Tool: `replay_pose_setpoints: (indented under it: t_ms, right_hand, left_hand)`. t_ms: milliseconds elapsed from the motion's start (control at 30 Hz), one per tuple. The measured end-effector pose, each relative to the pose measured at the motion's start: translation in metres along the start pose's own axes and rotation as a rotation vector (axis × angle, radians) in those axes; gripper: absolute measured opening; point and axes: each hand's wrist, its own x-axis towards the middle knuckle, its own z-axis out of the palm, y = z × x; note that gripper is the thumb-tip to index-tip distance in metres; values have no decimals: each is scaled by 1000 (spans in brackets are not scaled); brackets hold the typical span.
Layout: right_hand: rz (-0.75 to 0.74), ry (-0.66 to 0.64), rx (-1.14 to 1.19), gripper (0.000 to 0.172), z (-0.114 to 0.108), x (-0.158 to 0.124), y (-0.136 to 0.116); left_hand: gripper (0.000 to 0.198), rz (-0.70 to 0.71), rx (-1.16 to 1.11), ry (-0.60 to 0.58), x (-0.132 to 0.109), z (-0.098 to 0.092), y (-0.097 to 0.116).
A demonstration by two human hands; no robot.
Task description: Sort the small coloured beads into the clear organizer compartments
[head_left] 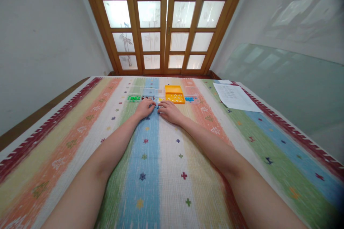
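My left hand point(146, 107) and my right hand point(169, 111) almost meet over the blue and white stripes of the cloth. Both have fingers curled in towards each other, with the fingertips close together. Whatever they pinch is too small to make out. Just beyond them stands a row of small open boxes. Green pieces point(134, 98) and dark brown pieces point(150, 97) lie in clear boxes at the left, the brown ones partly behind my left hand. Yellow pieces point(161, 99) show above my right hand. An orange box point(173, 88) with its lid raised holds pale pieces; blue pieces point(189, 99) are to its right.
A striped, patterned tablecloth point(145, 193) covers the table. Printed sheets of paper point(236, 96) lie at the far right. Beyond the far edge are wooden doors with glass panes point(166, 43). A glass panel point(282, 89) leans against the right wall.
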Motion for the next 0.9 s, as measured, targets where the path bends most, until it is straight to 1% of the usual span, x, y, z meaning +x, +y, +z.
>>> replay_pose_setpoints:
  t_ms: [233, 500, 600, 667, 833, 900]
  right_hand:
    - [29, -33, 48, 7, -4, 3, -6]
    - [11, -93, 18, 8, -6, 5, -10]
    - [30, -78, 23, 8, -5, 6, -7]
    - [89, -34, 56, 9, -5, 4, -2]
    - [364, 127, 219, 13, -10, -2, 21]
    - [445, 213, 262, 13, -14, -6, 34]
  left_hand:
    - [24, -1, 9, -6, 0, -2, 3]
    - [24, 4, 5, -10, 0, -3, 4]
    - [24, 3, 7, -13, 0, -2, 3]
    - [24, 3, 6, -14, 0, -1, 2]
    - [23, 5, -11, -11, 0, -1, 1]
    - [23, 1, -8, -15, 0, -1, 1]
